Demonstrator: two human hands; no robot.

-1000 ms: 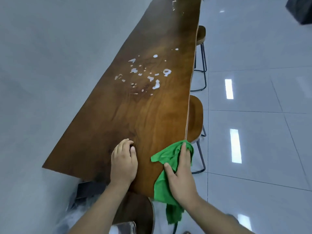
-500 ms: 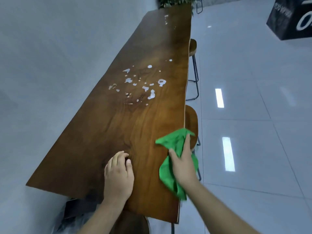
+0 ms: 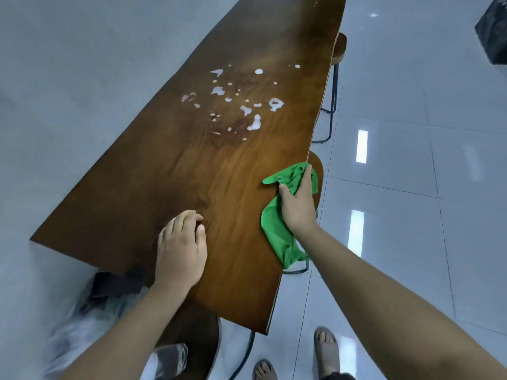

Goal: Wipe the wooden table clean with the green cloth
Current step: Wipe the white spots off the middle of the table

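We see a long wooden counter (image 3: 192,165) with white spills (image 3: 247,105) at its middle. Left hand (image 3: 179,250) rests palm-down, fingers curled, empty, near end. Right hand (image 3: 299,204) grips green cloth (image 3: 277,234) at the right edge, cloth hanging over.

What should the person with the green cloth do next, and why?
Probably slide the right hand with the green cloth forward along the wooden table to the white spills. The cloth sits at the near right edge, well short of them, while the left hand rests flat on the wood.
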